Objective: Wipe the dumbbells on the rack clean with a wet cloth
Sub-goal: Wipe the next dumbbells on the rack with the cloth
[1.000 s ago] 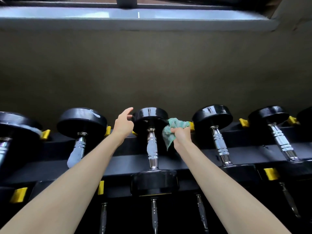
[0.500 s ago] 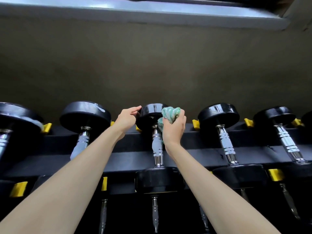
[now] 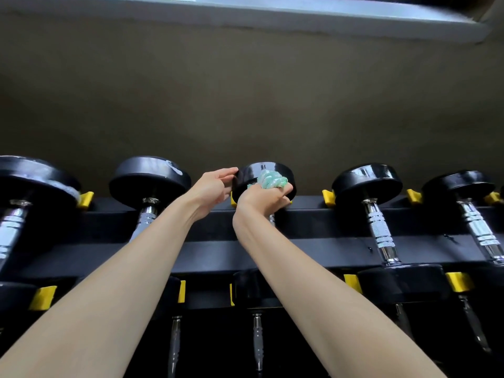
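Note:
Several black dumbbells with chrome handles lie in a row on a black rack (image 3: 313, 241). My right hand (image 3: 266, 199) grips a bunched green cloth (image 3: 270, 180) and presses it against the far head of the middle dumbbell (image 3: 249, 173). My left hand (image 3: 212, 186) touches the left edge of that same head with straight fingers. My right forearm hides most of this dumbbell's handle. The near head (image 3: 246, 287) shows below my right arm.
A dumbbell (image 3: 150, 175) to the left and another dumbbell (image 3: 366, 180) to the right flank the middle one. Yellow dividers (image 3: 328, 197) separate the slots. A lower tier of chrome handles (image 3: 257, 342) sits below. A dull wall rises behind the rack.
My right hand moved the cloth from beside the handle up onto the far head and across it. My left hand came to the head's left edge.

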